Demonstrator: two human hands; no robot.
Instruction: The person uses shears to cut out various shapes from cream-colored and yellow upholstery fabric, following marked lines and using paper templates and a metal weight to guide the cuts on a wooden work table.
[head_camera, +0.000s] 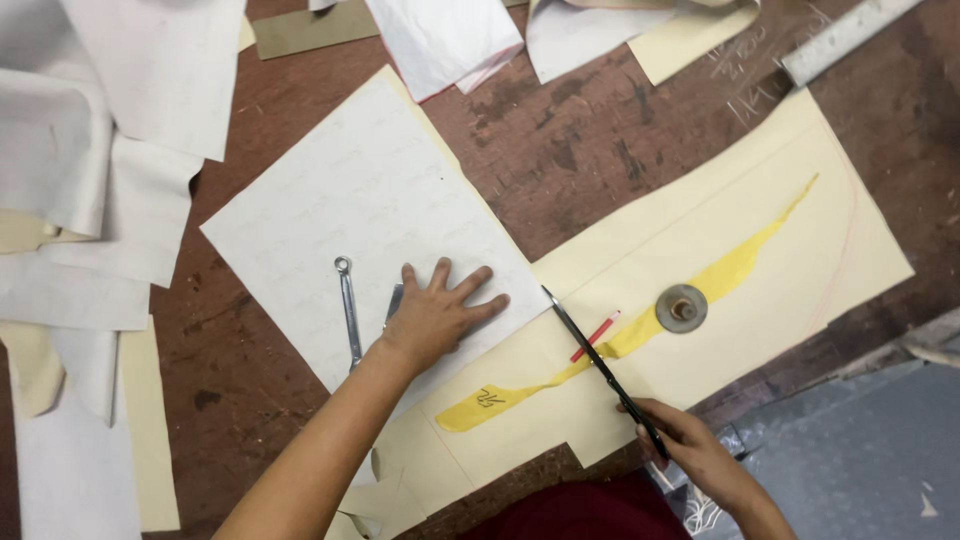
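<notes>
My left hand (438, 310) lies flat, fingers spread, on a white sheet of fabric (360, 200) stacked on cream fabric. My right hand (690, 450) grips the handles of long dark scissors (595, 360), whose blades point up-left across the cream fabric piece (800, 260). A long yellow curved paper pattern (730, 265) lies on that cream piece, held down by a round metal weight (682, 307). A red pencil (595, 336) rests beside the scissor blades on the pattern.
A metal wrench (347, 305) and another small metal tool (394, 302) lie on the white sheet by my left hand. White and cream offcuts (90, 200) pile up at left and top. A metal ruler (845, 35) sits top right on the worn wooden table (590, 140).
</notes>
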